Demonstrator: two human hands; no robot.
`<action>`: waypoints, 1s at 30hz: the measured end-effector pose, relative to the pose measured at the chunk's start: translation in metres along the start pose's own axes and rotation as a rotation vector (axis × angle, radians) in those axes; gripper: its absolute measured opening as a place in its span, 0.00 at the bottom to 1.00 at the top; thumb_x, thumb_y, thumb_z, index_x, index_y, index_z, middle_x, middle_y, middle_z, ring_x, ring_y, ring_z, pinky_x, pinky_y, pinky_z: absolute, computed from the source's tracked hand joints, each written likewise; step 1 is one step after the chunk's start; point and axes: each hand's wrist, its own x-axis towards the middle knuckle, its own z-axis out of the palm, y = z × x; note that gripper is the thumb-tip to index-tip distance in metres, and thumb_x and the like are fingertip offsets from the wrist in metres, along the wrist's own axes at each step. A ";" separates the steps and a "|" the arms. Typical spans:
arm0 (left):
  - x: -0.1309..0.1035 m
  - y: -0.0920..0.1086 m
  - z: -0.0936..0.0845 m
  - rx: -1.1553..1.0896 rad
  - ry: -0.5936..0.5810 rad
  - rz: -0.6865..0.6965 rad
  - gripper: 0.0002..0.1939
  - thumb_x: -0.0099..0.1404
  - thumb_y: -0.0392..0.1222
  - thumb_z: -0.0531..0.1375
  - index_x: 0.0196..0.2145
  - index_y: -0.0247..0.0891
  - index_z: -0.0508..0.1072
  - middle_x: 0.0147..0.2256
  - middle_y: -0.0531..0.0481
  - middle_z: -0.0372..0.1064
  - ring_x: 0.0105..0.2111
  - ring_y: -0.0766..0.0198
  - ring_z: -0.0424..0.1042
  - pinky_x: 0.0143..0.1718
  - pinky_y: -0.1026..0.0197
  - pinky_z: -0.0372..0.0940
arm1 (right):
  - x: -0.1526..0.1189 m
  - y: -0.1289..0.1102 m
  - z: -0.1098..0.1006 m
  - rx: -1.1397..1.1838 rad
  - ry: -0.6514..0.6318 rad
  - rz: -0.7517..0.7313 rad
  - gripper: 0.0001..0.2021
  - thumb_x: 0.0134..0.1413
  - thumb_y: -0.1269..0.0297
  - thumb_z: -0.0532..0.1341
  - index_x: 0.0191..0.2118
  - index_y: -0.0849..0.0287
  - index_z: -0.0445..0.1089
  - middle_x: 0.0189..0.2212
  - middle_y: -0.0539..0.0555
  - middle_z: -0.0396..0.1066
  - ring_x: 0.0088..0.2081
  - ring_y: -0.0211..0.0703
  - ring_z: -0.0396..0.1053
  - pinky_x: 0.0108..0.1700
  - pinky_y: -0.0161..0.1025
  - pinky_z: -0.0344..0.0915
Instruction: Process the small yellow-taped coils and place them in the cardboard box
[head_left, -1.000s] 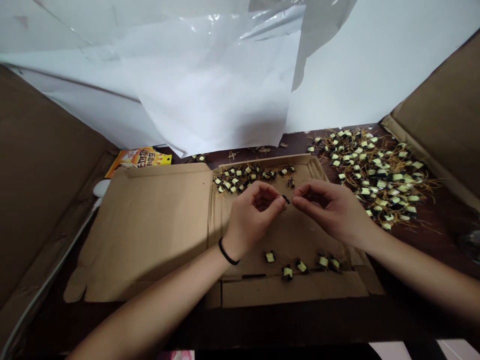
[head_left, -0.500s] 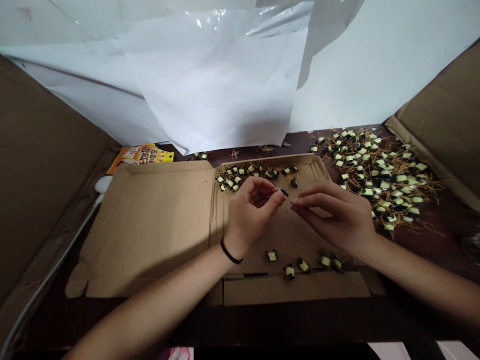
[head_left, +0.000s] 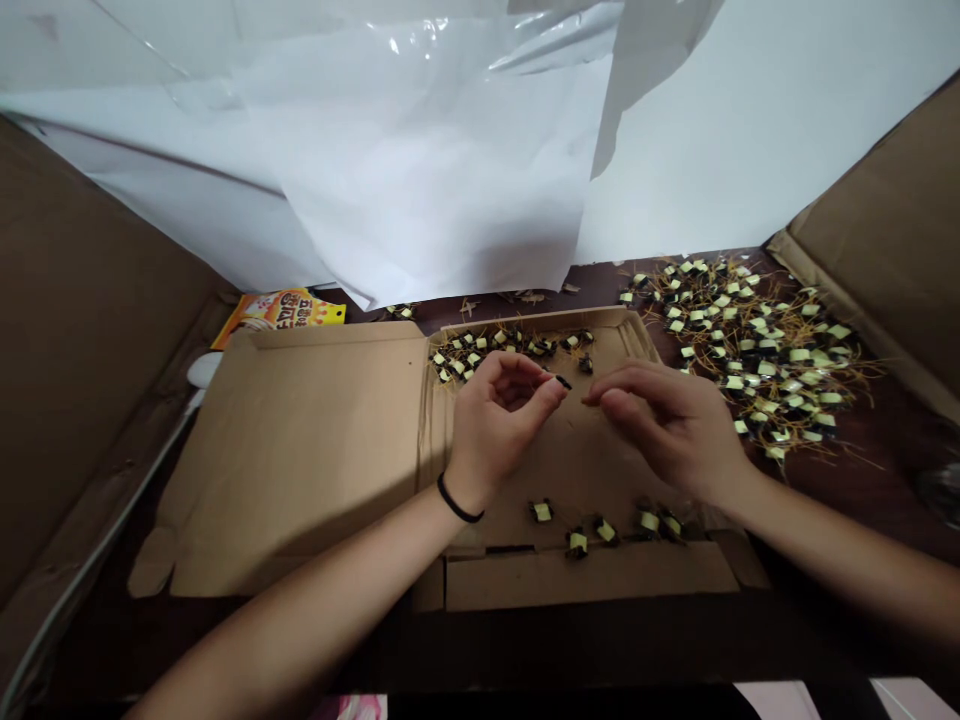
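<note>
My left hand [head_left: 504, 425] is raised over the cardboard box, thumb and index finger pinching a small transformer [head_left: 563, 382]; only its black end shows past the fingertips. Just to the right is my right hand [head_left: 667, 425], its thumb and fingertips drawn together and slightly blurred. Whether a thin wire is between them is too small to tell. Below the hands, several yellow-taped transformers [head_left: 577, 541] lie along the near side of the box. More of them, with copper-coloured wire leads, form a cluster [head_left: 480, 350] at the box's far edge.
The cardboard box [head_left: 322, 430] lies opened flat on a dark table [head_left: 300, 645]. A large heap of transformers [head_left: 765, 350] spreads at right. A snack packet [head_left: 281, 308] and a white cable [head_left: 112, 535] are at left. Cardboard walls [head_left: 885, 220] and white sheets [head_left: 442, 190] enclose the space.
My right hand's thumb and fingers have bent, and its fingertips have shifted slightly. My left hand keeps its pinch on the transformer, almost in the same place.
</note>
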 end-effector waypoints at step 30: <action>-0.001 -0.001 0.002 0.102 -0.075 -0.058 0.12 0.52 0.35 0.66 0.32 0.36 0.68 0.27 0.52 0.72 0.27 0.70 0.73 0.29 0.69 0.69 | 0.005 0.008 -0.001 -0.142 -0.023 -0.097 0.01 0.56 0.68 0.61 0.33 0.56 0.69 0.28 0.50 0.71 0.29 0.36 0.69 0.31 0.34 0.65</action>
